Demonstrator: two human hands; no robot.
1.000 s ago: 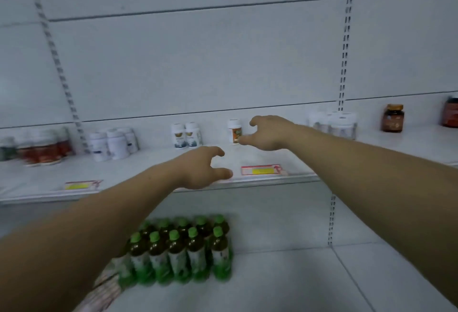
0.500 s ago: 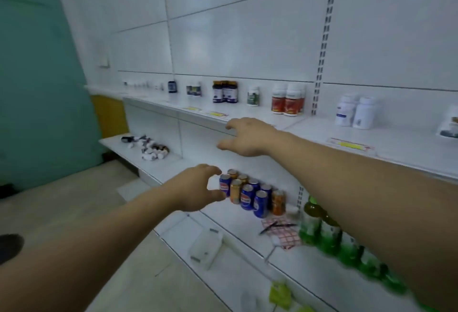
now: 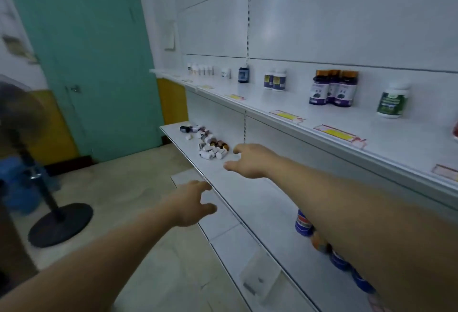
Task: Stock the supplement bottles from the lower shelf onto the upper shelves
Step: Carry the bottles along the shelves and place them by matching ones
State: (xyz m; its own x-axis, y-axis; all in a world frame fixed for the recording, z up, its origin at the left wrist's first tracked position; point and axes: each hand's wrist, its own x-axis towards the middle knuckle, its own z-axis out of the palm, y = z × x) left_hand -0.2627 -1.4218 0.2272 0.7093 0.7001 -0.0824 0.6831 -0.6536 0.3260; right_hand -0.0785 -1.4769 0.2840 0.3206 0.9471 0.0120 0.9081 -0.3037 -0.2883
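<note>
A loose pile of small supplement bottles [image 3: 210,144] lies on the far end of the lower shelf [image 3: 247,202], white and brown ones on their sides. My right hand [image 3: 250,162] reaches over this shelf with fingers spread, a short way from the pile and holding nothing. Lower and to the left, my left hand [image 3: 195,204] hovers by the shelf's front edge, fingers relaxed and empty. On the upper shelf [image 3: 347,123] stand upright bottles: purple ones [image 3: 332,88], a green-labelled one [image 3: 392,100], and a dark blue one [image 3: 243,74].
Drink cans [image 3: 303,223] stand on the lower shelf under my right forearm. Yellow price tags [image 3: 338,133] line the upper shelf's edge. A teal door [image 3: 99,64] is at the back left, and a fan stand with a round black base [image 3: 60,222] is on the floor.
My view has swung further left along the shelving. Both hands have moved toward the pile of bottles on the lower shelf, the right one now close to it.
</note>
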